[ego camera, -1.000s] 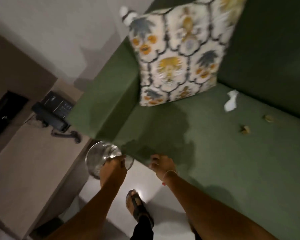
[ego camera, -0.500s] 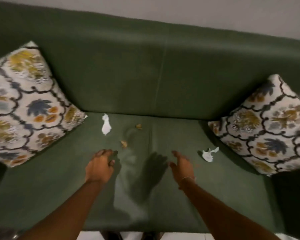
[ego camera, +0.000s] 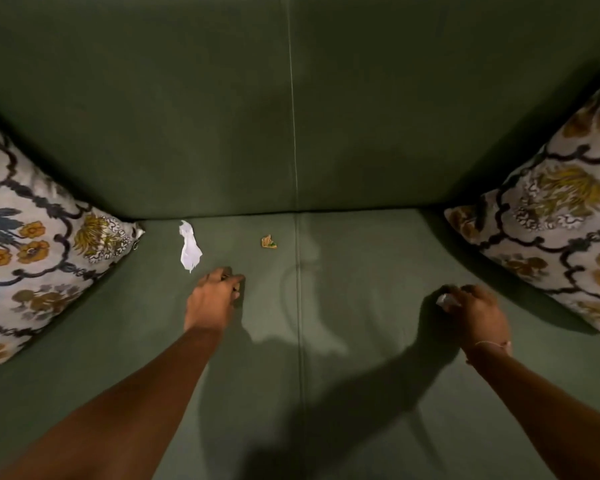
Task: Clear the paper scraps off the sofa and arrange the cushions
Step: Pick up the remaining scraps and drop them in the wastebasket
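Note:
On the green sofa seat (ego camera: 343, 393), my left hand (ego camera: 213, 297) presses down with its fingers pinched together over a small brown scrap, which they hide. My right hand (ego camera: 475, 315) is closed around a crumpled white scrap (ego camera: 444, 300) that pokes out at the fingertips. A long white paper scrap (ego camera: 189, 249) lies just beyond my left hand, near the backrest. Farther right, a small brown scrap (ego camera: 269, 242) sits alone. A floral cushion (ego camera: 32, 244) leans in the left corner and another floral cushion (ego camera: 555, 237) leans in the right corner.
The green backrest (ego camera: 222, 116) rises behind the seat, with a seam running down its middle. My arms' shadows fall across the front of the seat.
The view has moved closer to the seat. My left hand reached forward onto the nearer brown scrap. My right hand moved right and closed on the white scrap near the right cushion.

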Demonstrator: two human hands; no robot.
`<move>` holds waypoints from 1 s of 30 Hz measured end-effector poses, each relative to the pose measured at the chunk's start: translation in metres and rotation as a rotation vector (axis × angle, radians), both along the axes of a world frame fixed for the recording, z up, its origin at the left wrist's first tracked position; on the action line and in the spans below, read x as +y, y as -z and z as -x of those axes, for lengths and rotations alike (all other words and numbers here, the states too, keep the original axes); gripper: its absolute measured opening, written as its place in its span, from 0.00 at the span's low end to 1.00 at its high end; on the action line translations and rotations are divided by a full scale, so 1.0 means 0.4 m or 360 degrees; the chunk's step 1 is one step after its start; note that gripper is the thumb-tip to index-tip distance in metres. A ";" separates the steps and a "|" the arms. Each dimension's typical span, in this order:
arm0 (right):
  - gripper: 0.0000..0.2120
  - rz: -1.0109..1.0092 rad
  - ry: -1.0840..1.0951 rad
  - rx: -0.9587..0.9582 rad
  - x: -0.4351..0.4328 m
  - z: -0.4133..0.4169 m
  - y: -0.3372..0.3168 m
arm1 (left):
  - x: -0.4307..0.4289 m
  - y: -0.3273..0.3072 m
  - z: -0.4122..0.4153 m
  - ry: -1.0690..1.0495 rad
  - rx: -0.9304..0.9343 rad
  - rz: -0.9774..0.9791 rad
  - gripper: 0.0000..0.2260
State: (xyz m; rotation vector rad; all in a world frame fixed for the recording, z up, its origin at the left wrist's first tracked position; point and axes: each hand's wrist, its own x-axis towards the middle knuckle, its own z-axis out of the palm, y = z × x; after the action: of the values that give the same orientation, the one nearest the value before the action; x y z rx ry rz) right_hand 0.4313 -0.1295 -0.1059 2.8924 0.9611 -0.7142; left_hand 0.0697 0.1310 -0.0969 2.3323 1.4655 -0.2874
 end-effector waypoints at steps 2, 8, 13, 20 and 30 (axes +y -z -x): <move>0.13 -0.0066 0.0127 0.0034 0.006 0.020 -0.001 | 0.011 -0.011 0.006 -0.0042 -0.0061 -0.0024 0.12; 0.16 -0.0517 -0.0041 0.0246 0.175 0.225 -0.052 | 0.049 -0.057 0.060 -0.0242 -0.0252 -0.0240 0.06; 0.08 -0.0666 -0.0687 0.0137 0.454 0.396 -0.068 | 0.162 -0.072 0.097 -0.0306 -0.0225 -0.0321 0.07; 0.08 -0.0424 -0.0991 0.0205 0.676 0.458 -0.023 | 0.268 -0.031 0.066 -0.0291 -0.0150 -0.0202 0.07; 0.13 -0.0251 -0.0597 0.0401 0.613 0.528 -0.022 | 0.170 -0.015 0.153 -0.0374 -0.0227 0.0035 0.09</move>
State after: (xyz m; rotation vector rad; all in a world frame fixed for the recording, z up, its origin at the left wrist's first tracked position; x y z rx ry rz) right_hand 0.2199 0.1156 -0.0972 2.6597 1.5992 -1.0208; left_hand 0.0084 0.1992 -0.0908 2.0898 1.6351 -0.0719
